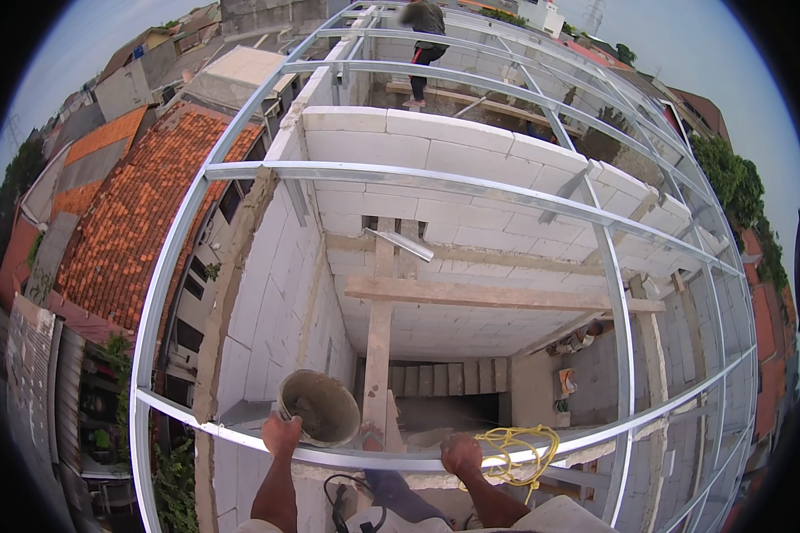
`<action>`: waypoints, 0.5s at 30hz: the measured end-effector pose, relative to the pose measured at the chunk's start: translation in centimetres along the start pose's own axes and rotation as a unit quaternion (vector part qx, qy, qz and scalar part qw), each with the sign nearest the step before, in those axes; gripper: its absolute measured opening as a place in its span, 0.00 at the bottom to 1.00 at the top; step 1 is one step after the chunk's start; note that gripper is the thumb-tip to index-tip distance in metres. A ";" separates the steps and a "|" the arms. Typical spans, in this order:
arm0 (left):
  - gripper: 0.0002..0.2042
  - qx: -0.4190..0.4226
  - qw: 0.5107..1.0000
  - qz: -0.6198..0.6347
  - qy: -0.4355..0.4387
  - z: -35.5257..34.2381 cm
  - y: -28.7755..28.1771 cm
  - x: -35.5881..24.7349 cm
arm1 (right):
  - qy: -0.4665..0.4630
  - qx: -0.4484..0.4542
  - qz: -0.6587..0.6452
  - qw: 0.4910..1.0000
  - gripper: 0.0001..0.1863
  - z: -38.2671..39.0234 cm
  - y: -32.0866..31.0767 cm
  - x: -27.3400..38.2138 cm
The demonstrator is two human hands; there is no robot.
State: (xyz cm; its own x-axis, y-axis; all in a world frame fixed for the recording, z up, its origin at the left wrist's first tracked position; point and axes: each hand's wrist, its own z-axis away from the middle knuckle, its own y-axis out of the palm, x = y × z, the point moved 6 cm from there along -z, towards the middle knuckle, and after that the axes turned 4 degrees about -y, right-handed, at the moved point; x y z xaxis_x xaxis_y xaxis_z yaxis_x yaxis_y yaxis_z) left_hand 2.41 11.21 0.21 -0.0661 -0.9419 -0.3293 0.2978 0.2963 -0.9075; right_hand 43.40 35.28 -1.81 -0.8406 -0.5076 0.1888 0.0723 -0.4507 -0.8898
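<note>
My left hand (282, 434) is closed at the near left edge of a grey, mortar-stained bucket (295, 384), its fingers gripping the rim beside the metal beam. The bucket is tilted so that its mouth faces me, with a little grey residue inside. My right hand (461, 455) is wrapped around the silver metal beam (378, 460) that runs across in front of me. Just right of that hand, a tangle of yellow rope (517, 437) hangs over the same beam. Below, one of my feet (372, 434) shows by a wooden plank (379, 346).
A metal roof frame (400, 176) spans the white block walls (453, 151). A cross plank (498, 294) lies over a deep shaft with stairs (449, 378) below. One person (427, 40) stands at the far end; another (585, 336) is lower right. A black cable (347, 487) hangs near me.
</note>
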 end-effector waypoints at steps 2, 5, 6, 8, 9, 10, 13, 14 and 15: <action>0.23 -0.009 1.000 -0.002 0.010 -0.4 0.5 0.6 | -0.003 -0.007 0.006 1.000 0.23 -0.2 0.6 -0.2; 0.23 -0.011 1.000 0.001 0.010 -0.2 0.1 0.7 | -0.001 -0.006 0.007 1.000 0.23 -0.2 0.9 -0.1; 0.23 -0.009 1.000 0.001 0.010 -0.2 0.1 0.7 | 0.000 -0.005 0.004 1.000 0.23 -0.1 0.4 0.1; 0.23 -0.005 1.000 0.001 0.010 -0.2 0.2 0.5 | -0.002 -0.003 0.004 1.000 0.23 0.0 0.3 0.0; 0.23 -0.005 1.000 0.002 0.014 -0.2 0.3 0.4 | -0.003 -0.002 0.006 1.000 0.23 -0.1 0.5 -0.2; 0.23 -0.005 1.000 0.003 0.018 -0.3 0.5 0.2 | -0.004 -0.002 0.009 1.000 0.23 0.0 0.6 -0.4; 0.23 -0.008 1.000 0.003 0.014 -0.3 0.2 0.7 | -0.009 0.024 0.008 1.000 0.22 0.1 -0.4 0.7; 0.23 -0.010 1.000 0.003 0.010 -0.3 -0.1 1.1 | -0.014 0.025 0.011 1.000 0.22 -0.1 -0.2 0.9; 0.23 -0.007 1.000 0.003 0.012 -0.3 0.0 0.8 | -0.011 0.024 0.015 1.000 0.22 0.0 -0.1 0.7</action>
State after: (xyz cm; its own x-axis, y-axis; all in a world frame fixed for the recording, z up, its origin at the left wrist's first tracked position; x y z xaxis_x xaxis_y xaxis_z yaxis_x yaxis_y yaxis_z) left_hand 2.10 10.52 -0.12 -0.0866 -0.9363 -0.3404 0.2843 0.3042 -0.9092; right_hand 42.81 35.01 -1.64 -0.8261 -0.5370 0.1710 0.1244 -0.4697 -0.8740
